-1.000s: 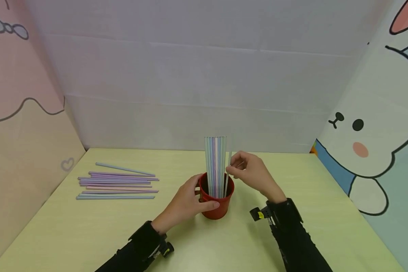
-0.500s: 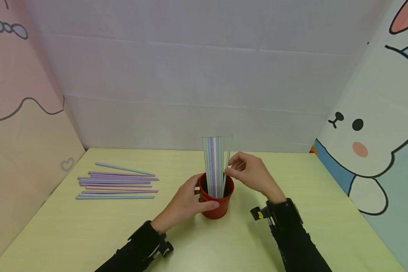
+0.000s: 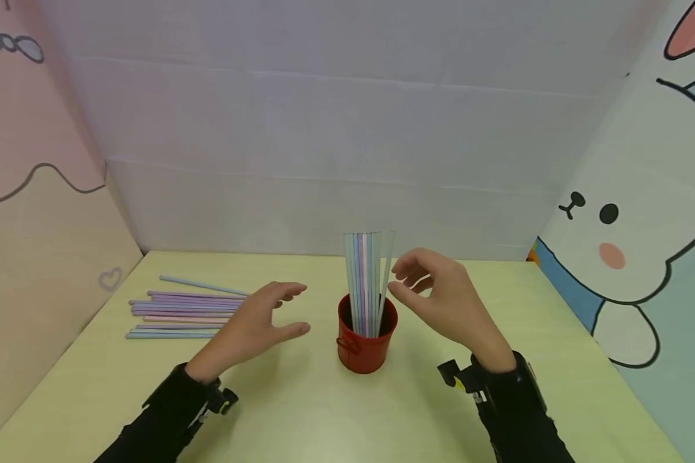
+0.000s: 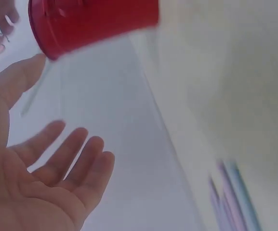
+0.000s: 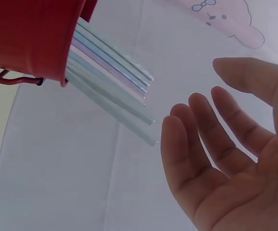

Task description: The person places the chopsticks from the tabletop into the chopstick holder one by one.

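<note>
Pale yellow table [image 3: 347,424], red bucket [image 3: 363,355], slim mint, blue and lilac straws [image 3: 361,283] inside, 2 hands [image 3: 255,328] [image 3: 448,296] — half-spread, holding nothing

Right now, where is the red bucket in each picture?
Head: red bucket just right of center, below the middle.
Left wrist: top edge, left of center, partly cut off.
Right wrist: upper-left corner, partly cut off.
Shared landmark: the right hand, visible in all three.
</note>
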A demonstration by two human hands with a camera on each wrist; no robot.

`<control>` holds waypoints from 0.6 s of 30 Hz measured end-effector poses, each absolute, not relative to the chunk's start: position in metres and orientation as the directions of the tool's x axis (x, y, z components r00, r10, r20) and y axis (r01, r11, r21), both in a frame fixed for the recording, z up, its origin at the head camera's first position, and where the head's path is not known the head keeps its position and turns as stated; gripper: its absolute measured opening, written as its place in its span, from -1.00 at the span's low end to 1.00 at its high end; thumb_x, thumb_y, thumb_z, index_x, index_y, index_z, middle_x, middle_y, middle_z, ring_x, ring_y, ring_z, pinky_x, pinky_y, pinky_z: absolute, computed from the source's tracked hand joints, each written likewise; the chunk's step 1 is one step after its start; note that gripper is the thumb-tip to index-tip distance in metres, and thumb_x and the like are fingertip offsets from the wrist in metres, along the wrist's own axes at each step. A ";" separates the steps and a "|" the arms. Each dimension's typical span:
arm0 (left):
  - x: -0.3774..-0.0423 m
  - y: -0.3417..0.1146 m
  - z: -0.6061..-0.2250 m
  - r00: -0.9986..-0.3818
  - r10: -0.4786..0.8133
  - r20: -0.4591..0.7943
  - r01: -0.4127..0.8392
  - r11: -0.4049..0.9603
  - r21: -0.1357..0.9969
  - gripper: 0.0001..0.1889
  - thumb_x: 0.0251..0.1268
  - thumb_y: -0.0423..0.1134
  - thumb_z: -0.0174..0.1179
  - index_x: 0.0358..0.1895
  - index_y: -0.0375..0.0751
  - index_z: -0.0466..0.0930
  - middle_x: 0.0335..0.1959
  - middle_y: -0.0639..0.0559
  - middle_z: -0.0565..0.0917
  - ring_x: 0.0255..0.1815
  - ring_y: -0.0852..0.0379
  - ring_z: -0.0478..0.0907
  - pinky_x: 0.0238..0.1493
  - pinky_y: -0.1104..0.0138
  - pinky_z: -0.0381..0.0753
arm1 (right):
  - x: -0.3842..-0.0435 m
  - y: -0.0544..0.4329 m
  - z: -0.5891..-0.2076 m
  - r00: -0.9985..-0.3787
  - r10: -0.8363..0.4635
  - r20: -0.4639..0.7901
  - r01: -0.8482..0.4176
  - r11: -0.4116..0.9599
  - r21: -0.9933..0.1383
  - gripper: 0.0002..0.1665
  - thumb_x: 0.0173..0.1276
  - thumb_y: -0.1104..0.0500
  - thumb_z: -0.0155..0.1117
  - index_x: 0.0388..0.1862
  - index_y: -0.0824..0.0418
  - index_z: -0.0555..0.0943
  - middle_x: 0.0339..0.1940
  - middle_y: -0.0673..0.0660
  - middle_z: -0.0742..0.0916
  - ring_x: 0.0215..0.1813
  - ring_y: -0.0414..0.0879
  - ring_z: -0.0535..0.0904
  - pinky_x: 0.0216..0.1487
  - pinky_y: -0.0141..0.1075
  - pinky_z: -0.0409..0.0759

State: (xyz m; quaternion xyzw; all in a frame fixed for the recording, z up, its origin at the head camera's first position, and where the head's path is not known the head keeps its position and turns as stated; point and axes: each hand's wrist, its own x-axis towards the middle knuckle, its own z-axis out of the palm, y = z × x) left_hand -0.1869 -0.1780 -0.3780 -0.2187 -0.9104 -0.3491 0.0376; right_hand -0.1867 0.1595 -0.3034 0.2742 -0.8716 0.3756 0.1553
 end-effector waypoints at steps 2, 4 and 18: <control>-0.187 -0.201 -0.376 -0.897 0.366 0.248 0.442 0.725 0.529 -0.40 0.34 -0.08 0.51 0.40 -0.10 0.59 0.29 -0.05 0.67 0.29 -0.15 0.61 0.27 -0.08 0.64 | -0.179 0.159 -0.302 -0.767 -0.394 0.507 -0.639 0.547 -0.542 -0.75 0.36 0.26 0.55 -0.05 0.14 0.68 -0.14 -0.03 0.76 -0.18 -0.20 0.70 -0.14 -0.16 0.81; -0.186 -0.224 -0.375 -0.886 0.371 0.277 0.460 0.771 0.440 -0.52 0.32 -0.15 0.52 0.28 -0.09 0.68 0.19 -0.01 0.72 0.21 -0.12 0.65 0.18 -0.07 0.67 | -0.172 0.159 -0.301 -0.732 -0.430 0.528 -0.678 0.531 -0.508 -0.72 0.34 0.27 0.57 -0.04 0.12 0.68 -0.12 -0.06 0.75 -0.16 -0.23 0.69 -0.16 -0.19 0.80; -0.177 -0.340 -0.401 -0.853 0.471 0.226 0.504 0.854 0.124 -0.67 -0.01 -0.46 0.61 -0.26 -0.01 0.71 -0.28 0.20 0.64 -0.27 0.14 0.60 -0.26 0.23 0.65 | -0.136 0.162 -0.327 -0.645 -0.586 0.491 -0.764 0.479 -0.432 -0.64 0.28 0.29 0.60 -0.05 0.00 0.66 -0.17 -0.21 0.68 -0.15 -0.31 0.59 -0.14 -0.35 0.73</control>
